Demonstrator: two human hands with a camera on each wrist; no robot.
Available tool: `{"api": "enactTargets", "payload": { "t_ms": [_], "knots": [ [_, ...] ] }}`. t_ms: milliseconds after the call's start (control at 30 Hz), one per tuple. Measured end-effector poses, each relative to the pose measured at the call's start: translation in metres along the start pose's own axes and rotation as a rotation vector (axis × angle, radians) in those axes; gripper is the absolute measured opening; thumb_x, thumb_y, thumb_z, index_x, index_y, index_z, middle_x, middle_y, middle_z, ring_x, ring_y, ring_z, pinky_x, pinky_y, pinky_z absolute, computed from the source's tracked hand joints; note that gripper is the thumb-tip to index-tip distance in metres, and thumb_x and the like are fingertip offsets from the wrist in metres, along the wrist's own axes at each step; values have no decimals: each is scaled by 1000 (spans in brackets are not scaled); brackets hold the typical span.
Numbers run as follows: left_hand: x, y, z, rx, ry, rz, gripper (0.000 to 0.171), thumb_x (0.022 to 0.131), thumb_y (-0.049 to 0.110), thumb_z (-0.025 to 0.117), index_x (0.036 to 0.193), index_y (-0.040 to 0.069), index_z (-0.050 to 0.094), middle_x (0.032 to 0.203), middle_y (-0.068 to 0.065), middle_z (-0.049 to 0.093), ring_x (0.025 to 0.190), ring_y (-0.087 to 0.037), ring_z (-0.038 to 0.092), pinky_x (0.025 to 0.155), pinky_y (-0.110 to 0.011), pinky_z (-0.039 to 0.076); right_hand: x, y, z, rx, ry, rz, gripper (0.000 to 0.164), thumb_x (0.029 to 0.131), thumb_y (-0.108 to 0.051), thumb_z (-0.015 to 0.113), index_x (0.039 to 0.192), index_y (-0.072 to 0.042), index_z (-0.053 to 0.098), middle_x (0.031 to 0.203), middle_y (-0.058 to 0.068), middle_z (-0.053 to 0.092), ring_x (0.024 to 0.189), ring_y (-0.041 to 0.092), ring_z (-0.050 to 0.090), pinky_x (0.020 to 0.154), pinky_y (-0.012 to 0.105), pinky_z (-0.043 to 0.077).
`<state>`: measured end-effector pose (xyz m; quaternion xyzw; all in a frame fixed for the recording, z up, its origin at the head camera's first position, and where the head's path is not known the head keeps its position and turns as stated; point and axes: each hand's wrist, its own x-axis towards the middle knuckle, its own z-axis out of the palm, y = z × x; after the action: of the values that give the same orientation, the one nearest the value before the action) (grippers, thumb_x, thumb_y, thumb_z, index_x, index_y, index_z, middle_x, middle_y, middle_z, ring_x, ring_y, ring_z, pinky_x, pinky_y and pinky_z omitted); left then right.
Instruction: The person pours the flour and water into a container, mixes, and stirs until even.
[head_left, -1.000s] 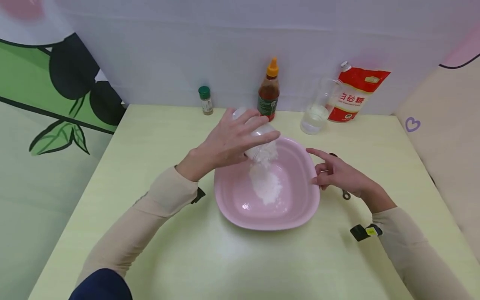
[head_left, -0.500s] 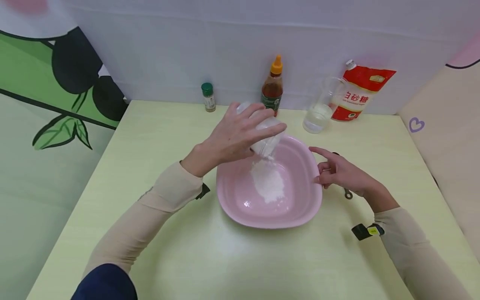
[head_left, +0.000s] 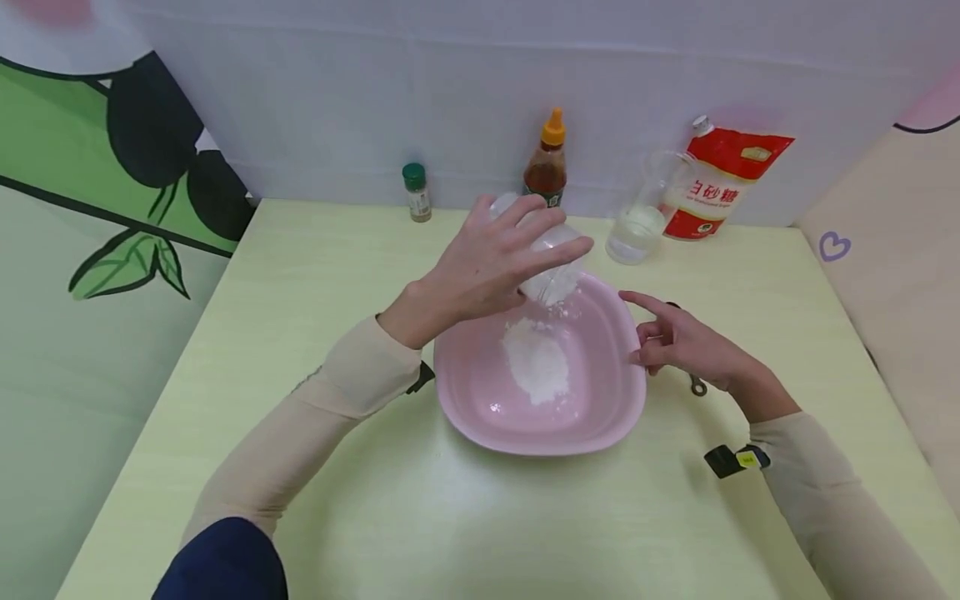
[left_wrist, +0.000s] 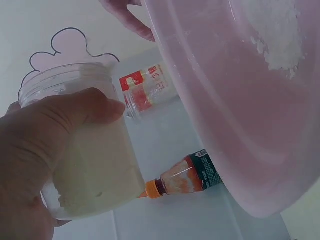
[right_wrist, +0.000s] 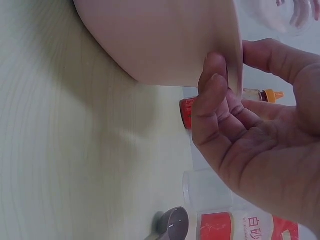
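Observation:
My left hand (head_left: pixel 491 267) grips a clear jar (left_wrist: pixel 100 167) of white powder, tipped with its mouth over the far part of a pink basin (head_left: pixel 540 446). A pile of white powder (head_left: pixel 536 362) lies on the basin floor, with small lumps scattered below the jar mouth. On the right side, my right hand (head_left: pixel 690 346) pinches the basin's rim, thumb at the inside and curled fingers against the outer wall in the right wrist view. Part of the jar is hidden behind my left hand.
Along the back stand a small green-capped shaker (head_left: pixel 417 196), a sauce bottle (head_left: pixel 546 171) with an orange tip, a clear cup (head_left: pixel 632 237) and a red-and-white sugar pouch (head_left: pixel 720 192). A dark measuring spoon (right_wrist: pixel 177 225) lies right of the basin, partly under my right hand.
A clump of powder was spilling from the jar a second ago; the pile now lies apart from the mouth. My left hand has shifted right and back with the jar. My right hand keeps its hold.

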<state>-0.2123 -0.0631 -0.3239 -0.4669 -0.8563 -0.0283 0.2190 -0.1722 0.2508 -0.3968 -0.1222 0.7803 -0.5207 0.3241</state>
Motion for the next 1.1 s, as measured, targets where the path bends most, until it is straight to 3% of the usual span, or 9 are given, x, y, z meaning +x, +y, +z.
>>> {"api": "enactTargets", "payload": {
  "t_ms": [367, 467, 633, 733, 933, 1100],
  "knots": [
    [-5, -8, -1, -8, -62, -89, 83, 74, 60, 79, 146, 33, 48, 143, -7, 55, 133, -29, 46, 98, -57, 48, -2, -4, -1, -3, 8, -11, 85, 93, -9, 65, 160, -14, 13, 92, 7, 69, 75, 25, 66, 76, 39, 62],
    [-7, -9, -2, -61, -38, -127, 87, 72, 59, 81, 146, 30, 47, 142, -7, 55, 132, -29, 47, 93, -54, 50, -2, -5, -1, 1, 11, -11, 86, 93, -9, 65, 160, -14, 13, 93, 6, 69, 75, 24, 66, 76, 39, 62],
    [-15, -11, -1, -157, 3, -223, 86, 68, 42, 87, 145, 26, 49, 142, -6, 55, 132, -27, 47, 87, -54, 52, -2, -5, -1, 11, 5, -15, 86, 93, -8, 65, 160, -15, 13, 94, 7, 69, 76, 23, 67, 76, 38, 62],
    [-22, -13, 1, -267, 23, -307, 85, 68, 32, 86, 145, 25, 48, 143, -6, 53, 134, -26, 45, 90, -54, 50, -2, -5, -1, 8, 2, -20, 85, 93, -8, 65, 160, -15, 13, 94, 7, 69, 77, 24, 67, 77, 41, 63],
    [-39, -18, 9, -623, 159, -509, 90, 65, 21, 88, 145, 19, 47, 145, -7, 52, 132, -25, 47, 104, -51, 47, -3, -5, 1, 4, 7, -8, 85, 93, -9, 65, 160, -16, 14, 95, 9, 70, 77, 25, 68, 77, 41, 63],
    [-48, -22, 8, -883, 242, -656, 98, 65, 12, 89, 149, 19, 39, 143, -11, 51, 130, -27, 48, 106, -48, 48, -3, -4, 2, 3, 6, 0, 84, 93, -10, 66, 160, -16, 15, 94, 8, 69, 75, 24, 66, 75, 37, 62]
  ]
}}
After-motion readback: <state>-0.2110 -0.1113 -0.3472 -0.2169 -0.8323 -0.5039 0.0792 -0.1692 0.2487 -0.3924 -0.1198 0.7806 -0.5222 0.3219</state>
